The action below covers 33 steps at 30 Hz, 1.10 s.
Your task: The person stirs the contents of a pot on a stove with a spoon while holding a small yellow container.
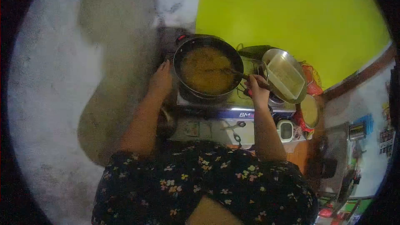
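A dark pan (179, 81) full of yellowish-brown food (205, 68) sits on the left side of a gas stove (200, 111). My right hand (257, 86) is closed around a long brown stirring utensil (239, 73) at the pan's right side. The utensil's far end dips into the food and is hidden there. Just left of the pan is my left hand (161, 78), its fingers stretched out beside the rim with nothing visible in them.
Right of the pan stands a round metal bowl (278, 53) with a pale rectangular container (287, 74) in it. A small white tub (286, 131), a round pale lid or container (310, 111) and red packaging (312, 79) lie nearby. A lime-green wall (283, 12) rises behind.
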{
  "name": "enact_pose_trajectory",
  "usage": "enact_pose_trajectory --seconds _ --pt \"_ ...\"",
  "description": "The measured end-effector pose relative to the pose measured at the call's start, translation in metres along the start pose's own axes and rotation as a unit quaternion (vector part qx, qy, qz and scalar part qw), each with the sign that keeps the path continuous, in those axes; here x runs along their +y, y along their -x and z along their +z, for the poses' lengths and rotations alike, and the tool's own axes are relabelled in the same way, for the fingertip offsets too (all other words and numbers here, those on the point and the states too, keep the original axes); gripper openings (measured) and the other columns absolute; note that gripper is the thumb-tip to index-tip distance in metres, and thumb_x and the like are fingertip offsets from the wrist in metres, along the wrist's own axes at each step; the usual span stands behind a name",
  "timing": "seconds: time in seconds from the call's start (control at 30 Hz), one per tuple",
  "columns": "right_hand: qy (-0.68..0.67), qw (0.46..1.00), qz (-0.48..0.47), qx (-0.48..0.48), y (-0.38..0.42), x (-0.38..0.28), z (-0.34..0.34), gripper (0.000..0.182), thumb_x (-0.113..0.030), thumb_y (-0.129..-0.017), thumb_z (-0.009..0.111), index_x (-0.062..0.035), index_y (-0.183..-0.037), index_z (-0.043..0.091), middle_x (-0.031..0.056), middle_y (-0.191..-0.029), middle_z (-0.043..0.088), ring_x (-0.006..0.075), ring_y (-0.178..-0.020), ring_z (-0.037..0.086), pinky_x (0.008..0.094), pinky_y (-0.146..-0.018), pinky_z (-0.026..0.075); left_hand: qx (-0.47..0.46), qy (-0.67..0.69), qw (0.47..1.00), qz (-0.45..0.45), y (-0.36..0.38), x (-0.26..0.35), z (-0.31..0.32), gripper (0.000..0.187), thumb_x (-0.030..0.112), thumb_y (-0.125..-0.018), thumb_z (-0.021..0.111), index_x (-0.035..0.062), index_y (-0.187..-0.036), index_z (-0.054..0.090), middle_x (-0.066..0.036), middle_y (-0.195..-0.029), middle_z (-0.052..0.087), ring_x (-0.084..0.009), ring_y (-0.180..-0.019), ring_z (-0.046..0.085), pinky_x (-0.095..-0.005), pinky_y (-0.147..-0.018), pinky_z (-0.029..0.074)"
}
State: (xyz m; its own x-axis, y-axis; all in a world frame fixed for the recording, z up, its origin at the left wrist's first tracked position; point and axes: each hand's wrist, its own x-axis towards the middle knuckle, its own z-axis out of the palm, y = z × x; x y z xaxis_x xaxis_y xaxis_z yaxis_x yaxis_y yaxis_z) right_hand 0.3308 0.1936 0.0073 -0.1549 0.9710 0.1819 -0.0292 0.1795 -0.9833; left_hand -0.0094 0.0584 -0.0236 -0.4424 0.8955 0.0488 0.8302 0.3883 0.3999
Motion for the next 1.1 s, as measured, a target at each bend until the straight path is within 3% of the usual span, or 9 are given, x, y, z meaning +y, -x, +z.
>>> enact_pose_trajectory --seconds 0.2,0.3,0.4,0.63,0.73,0.77,0.87,0.97,1.1 --pt "0.069 0.997 0.042 0.0 0.002 -0.013 -0.002 0.026 -0.024 -0.09 0.066 0.0008 -0.1 0.065 0.0109 -0.089 0.066 0.0167 -0.076 0.066 0.0274 -0.069 0.053 0.006 -0.011 1.0 -0.011 -0.002 0.0 0.002 0.052 0.014 -0.098 0.036 0.0059 -0.148 0.026 -0.015 -0.15 0.033 -0.0352 -0.131 0.042 -0.0452 -0.107 0.038" --pt "0.011 1.0 0.002 -0.001 0.003 -0.015 0.003 0.027 -0.024 -0.09 0.066 0.0009 -0.1 0.065 0.0106 -0.091 0.067 0.0172 -0.076 0.066 0.0275 -0.068 0.052 -0.001 -0.017 1.0 -0.021 -0.003 0.0 0.003 0.053 0.014 -0.098 0.036 0.007 -0.149 0.025 -0.013 -0.151 0.032 -0.034 -0.132 0.042 -0.0444 -0.107 0.038" --pt "-0.008 1.0 0.005 -0.013 0.007 -0.033 0.011 0.019 -0.015 -0.09 0.065 0.0023 -0.098 0.066 0.0088 -0.088 0.068 0.0157 -0.076 0.066 0.0265 -0.07 0.053 -0.016 -0.013 0.999 -0.026 0.0 0.004 -0.002 0.054 0.013 -0.097 0.037 0.0078 -0.149 0.023 -0.013 -0.152 0.03 -0.0336 -0.133 0.04 -0.0434 -0.107 0.038" --pt "0.023 0.999 0.016 -0.036 0.01 -0.045 0.039 0.018 -0.013 -0.09 0.065 0.0011 -0.101 0.068 0.0094 -0.088 0.068 0.0134 -0.078 0.063 0.0277 -0.071 0.05 -0.01 -0.019 1.0 -0.008 -0.001 0.001 0.0 0.057 0.013 -0.096 0.041 0.0076 -0.15 0.022 -0.015 -0.152 0.028 -0.0335 -0.134 0.038 -0.0425 -0.107 0.038" --pt "0.093 0.994 -0.048 -0.04 0.005 -0.031 0.047 0.019 -0.014 -0.09 0.066 0.0013 -0.1 0.068 0.0098 -0.089 0.068 0.0131 -0.077 0.063 0.0281 -0.072 0.05 -0.02 0.003 1.0 -0.022 0.001 0.005 -0.003 0.057 0.014 -0.096 0.039 0.0063 -0.149 0.021 -0.016 -0.152 0.028 -0.0339 -0.134 0.038 -0.0429 -0.107 0.038" --pt "0.027 0.998 -0.03 -0.045 0.005 -0.027 0.051 0.017 -0.012 -0.088 0.067 0.0003 -0.1 0.068 0.0107 -0.088 0.068 0.0145 -0.077 0.064 0.0277 -0.073 0.05 -0.028 0.011 0.999 -0.032 0.002 0.008 -0.006 0.056 0.013 -0.097 0.038 0.0061 -0.149 0.021 -0.016 -0.152 0.027 -0.0341 -0.134 0.038 -0.0431 -0.107 0.038" --pt "0.239 0.952 -0.186 -0.046 0.001 -0.02 0.052 0.016 -0.009 -0.087 0.067 -0.0006 -0.1 0.068 0.0122 -0.087 0.068 0.0173 -0.079 0.064 0.0288 -0.071 0.05 -0.045 -0.006 0.998 -0.045 0.001 0.008 -0.007 0.055 0.014 -0.097 0.036 0.0071 -0.15 0.021 -0.015 -0.152 0.028 -0.0341 -0.133 0.039 -0.0441 -0.107 0.038" --pt "0.206 0.956 -0.195 -0.069 0.015 -0.049 0.06 0.014 -0.007 -0.086 0.066 -0.0013 -0.099 0.068 0.0133 -0.088 0.066 0.0227 -0.08 0.066 0.0306 -0.072 0.051 -0.013 -0.013 1.0 -0.01 0.002 0.008 -0.008 0.055 0.015 -0.098 0.035 0.0101 -0.15 0.021 -0.015 -0.152 0.028 -0.0344 -0.132 0.04 -0.0449 -0.106 0.039" --pt "0.241 0.941 -0.227 -0.064 0.016 -0.052 0.058 0.013 -0.003 -0.085 0.066 -0.0019 -0.098 0.068 0.0131 -0.09 0.065 0.023 -0.081 0.065 0.0296 -0.072 0.05 -0.035 0.001 0.998 -0.047 0.003 0.014 -0.013 0.054 0.015 -0.098 0.035 0.0093 -0.15 0.023 -0.015 -0.151 0.03 -0.0347 -0.132 0.04 -0.0445 -0.107 0.039"
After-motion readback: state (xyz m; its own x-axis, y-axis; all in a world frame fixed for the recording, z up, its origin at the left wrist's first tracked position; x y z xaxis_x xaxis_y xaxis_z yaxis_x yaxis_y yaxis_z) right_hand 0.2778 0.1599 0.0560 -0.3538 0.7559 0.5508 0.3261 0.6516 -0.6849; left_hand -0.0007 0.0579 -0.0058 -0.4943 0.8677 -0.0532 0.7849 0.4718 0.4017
